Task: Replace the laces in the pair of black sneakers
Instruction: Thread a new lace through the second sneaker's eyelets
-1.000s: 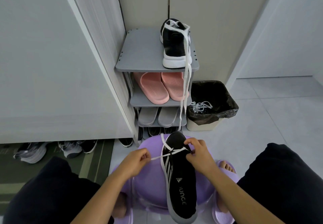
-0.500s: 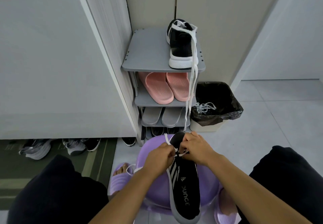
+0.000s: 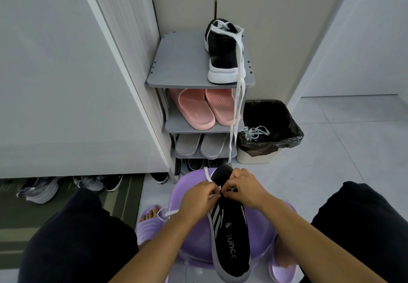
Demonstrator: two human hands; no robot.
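The grey shoe rack stands at the far side against the wall. On its top shelf sits the other black sneaker, heel toward me, with its hanging lace trailing down past the lower shelves. I'd say it is parked up there to keep it out of my way. Just right of the rack, the bin holds a pale tangle of laces, probably the old ones, thrown away.

Near me, between my knees, the purple stool serves as my work surface. The sneaker in hand lies along it, toe far and heel near, so the eyelets sit within easy reach.

My left hand and right hand meet over the front of the shoe. The fingers of both are curled, and each pinches the white lace close to the eyelets, which keeps it taut. One loose end trails off to the left, over the stool's edge. Judging by where my hands work, the lacing has only reached the rows nearest the toe.
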